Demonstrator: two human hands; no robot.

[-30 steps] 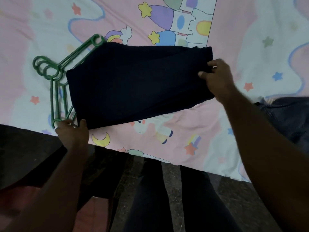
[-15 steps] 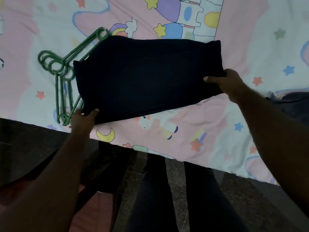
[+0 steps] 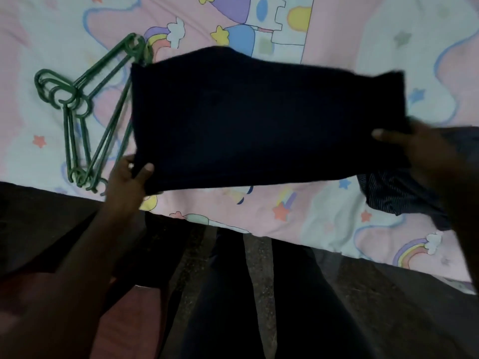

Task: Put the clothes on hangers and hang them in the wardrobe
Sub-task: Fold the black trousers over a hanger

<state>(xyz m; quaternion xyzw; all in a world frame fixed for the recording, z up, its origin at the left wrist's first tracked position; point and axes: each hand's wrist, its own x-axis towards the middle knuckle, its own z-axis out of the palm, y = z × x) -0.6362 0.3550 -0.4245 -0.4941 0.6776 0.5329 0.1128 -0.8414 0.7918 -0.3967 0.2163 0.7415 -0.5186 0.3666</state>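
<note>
A folded dark navy garment is held just above the bed between both hands. My left hand pinches its near left corner, thumb on top. My right hand grips its right edge, with the thumb lying over the cloth. Several green plastic hangers lie stacked on the bedsheet at the left; the garment's left edge covers their far ends. No wardrobe is in view.
The bed carries a pink and white cartoon-print sheet with stars and rainbows. A dark striped garment lies at the right near the bed's edge. My dark-trousered legs stand on the floor below.
The navy garment has been lifted off the sheet and drawn toward me and rightward. More of the hangers are uncovered. The striped garment has come into view at the right.
</note>
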